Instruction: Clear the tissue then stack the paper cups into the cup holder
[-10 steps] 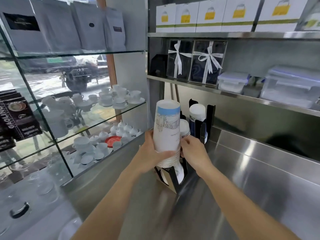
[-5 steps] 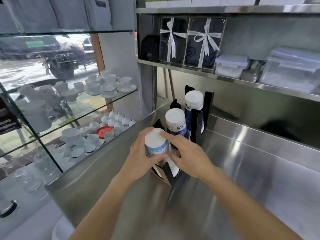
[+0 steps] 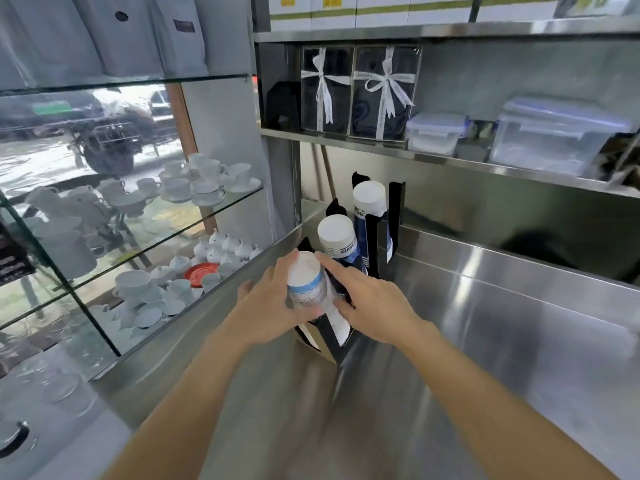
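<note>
A second ago the tall stack of white paper cups with a pale blue band (image 3: pixel 306 285) stood high above the black slotted cup holder (image 3: pixel 332 336) at the back left corner of the stainless steel bench (image 3: pixel 485 341); now it has sunk most of the way into the front slot, only its upper part showing. The left hand (image 3: pixel 266 306) wraps the stack's left side, fingers curled and pressed on the cups. The right hand (image 3: pixel 372 303) lies against the right side with its fingers spread, forefinger stretched over the top edge, steadying more than gripping. Two further stacks, white-topped with dark blue print (image 3: pixel 337 237), fill the slots behind. By my judgement the stacking is nearly finished: the stack wants only a last push to seat. No tissue is in view
</note>
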